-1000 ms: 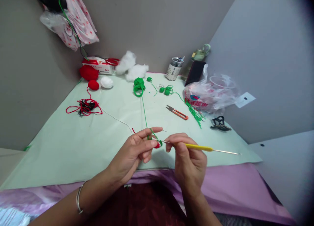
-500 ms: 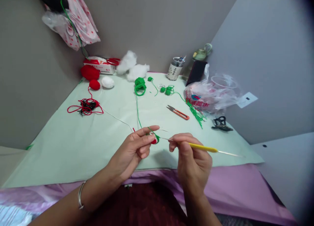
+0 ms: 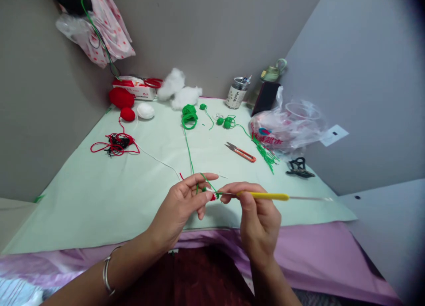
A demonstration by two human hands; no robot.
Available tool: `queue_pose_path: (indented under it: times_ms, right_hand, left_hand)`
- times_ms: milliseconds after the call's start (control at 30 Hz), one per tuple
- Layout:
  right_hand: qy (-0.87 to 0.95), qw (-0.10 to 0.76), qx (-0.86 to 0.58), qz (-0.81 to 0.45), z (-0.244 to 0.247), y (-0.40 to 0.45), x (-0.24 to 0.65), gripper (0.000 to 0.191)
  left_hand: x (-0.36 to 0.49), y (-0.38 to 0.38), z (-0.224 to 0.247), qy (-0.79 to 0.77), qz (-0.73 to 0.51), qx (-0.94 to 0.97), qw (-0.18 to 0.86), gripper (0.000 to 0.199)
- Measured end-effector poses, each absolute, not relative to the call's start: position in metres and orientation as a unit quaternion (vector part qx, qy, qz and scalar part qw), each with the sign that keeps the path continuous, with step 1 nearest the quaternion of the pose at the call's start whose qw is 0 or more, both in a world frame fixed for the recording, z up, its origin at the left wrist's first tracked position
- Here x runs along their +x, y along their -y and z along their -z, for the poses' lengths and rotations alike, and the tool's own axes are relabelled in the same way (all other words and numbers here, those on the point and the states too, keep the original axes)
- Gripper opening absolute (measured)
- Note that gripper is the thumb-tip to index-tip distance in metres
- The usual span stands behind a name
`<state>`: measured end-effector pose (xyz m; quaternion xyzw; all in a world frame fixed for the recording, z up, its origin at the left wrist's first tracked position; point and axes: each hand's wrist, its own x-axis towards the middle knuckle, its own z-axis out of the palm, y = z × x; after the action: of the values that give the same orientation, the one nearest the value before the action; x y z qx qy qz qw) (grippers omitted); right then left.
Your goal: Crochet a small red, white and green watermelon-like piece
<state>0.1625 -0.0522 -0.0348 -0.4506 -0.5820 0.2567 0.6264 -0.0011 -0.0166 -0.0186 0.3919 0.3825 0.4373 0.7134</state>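
Note:
My left hand (image 3: pixel 181 204) pinches a small crocheted piece (image 3: pixel 212 195) in red, white and green, its index finger stretched out with green yarn passing over it. That yarn runs up to a green ball (image 3: pixel 189 116) on the table. In my right hand (image 3: pixel 260 217) is a crochet hook with a yellow handle (image 3: pixel 272 196), held like a pen and nearly level. The hook's thin tip meets the right edge of the piece. A white strand (image 3: pixel 157 159) leads from the white ball (image 3: pixel 145 111) toward my left hand.
Orange snips (image 3: pixel 241 152) lie beyond my right hand. Red balls (image 3: pixel 121 98) and tangled red and black yarn (image 3: pixel 119 144) are at left, white stuffing (image 3: pixel 187 97) at the back. A pen holder (image 3: pixel 237 93), plastic bag (image 3: pixel 285 127) and black hair clip (image 3: pixel 299 168) stand at right.
The crocheted piece has shifted slightly right and down and turned in my left fingers. My right hand has moved a little left, and the hook now lies more level.

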Motion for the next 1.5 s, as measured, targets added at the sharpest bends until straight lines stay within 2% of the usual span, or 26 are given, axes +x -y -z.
queue_pose_path:
  times_ms: [100,200,267,333,400,533,633,833,1067,1300,1400,1500]
  right_hand:
    - [0.681,0.579,-0.432,-0.12,0.036,0.054,0.16,0.024]
    - [0.738,0.537,-0.408,0.009,0.044,0.049,0.158,0.026]
    - [0.736,0.531,-0.417,0.046,0.047,0.046,0.156,0.027]
    - [0.707,0.56,-0.431,0.009,0.048,0.044,0.156,0.027]
    - [0.656,0.601,-0.449,-0.083,0.045,0.045,0.157,0.025]
    - [0.541,0.651,-0.441,-0.298,0.042,0.046,0.162,0.023]
    - [0.504,0.663,-0.405,-0.377,0.044,0.045,0.165,0.024]
    - [0.516,0.649,-0.412,-0.377,0.047,0.043,0.165,0.02]
    - [0.487,0.677,-0.364,-0.416,0.041,0.041,0.165,0.024]
    - [0.482,0.666,-0.386,-0.418,0.043,0.045,0.164,0.022]
    - [0.493,0.662,-0.391,-0.406,0.042,0.046,0.163,0.023]
    - [0.526,0.657,-0.418,-0.343,0.04,0.047,0.16,0.022]
  left_hand:
    - [0.001,0.018,0.02,-0.397,-0.456,0.411,0.683,0.034]
    - [0.004,0.021,0.019,-0.395,-0.452,0.399,0.693,0.049]
    - [0.005,0.023,0.018,-0.379,-0.435,0.373,0.727,0.059]
    - [0.005,0.023,0.017,-0.361,-0.418,0.336,0.763,0.058]
    - [0.005,0.022,0.016,-0.346,-0.411,0.307,0.786,0.053]
    - [0.004,0.019,0.014,-0.335,-0.425,0.298,0.786,0.046]
    - [0.004,0.019,0.014,-0.338,-0.426,0.304,0.782,0.045]
    - [0.002,0.019,0.014,-0.343,-0.422,0.315,0.778,0.054]
    - [0.0,0.019,0.016,-0.34,-0.422,0.333,0.772,0.048]
    - [0.001,0.018,0.018,-0.347,-0.426,0.345,0.761,0.046]
    - [0.002,0.017,0.02,-0.357,-0.431,0.347,0.753,0.05]
    - [0.002,0.016,0.022,-0.353,-0.419,0.351,0.76,0.046]
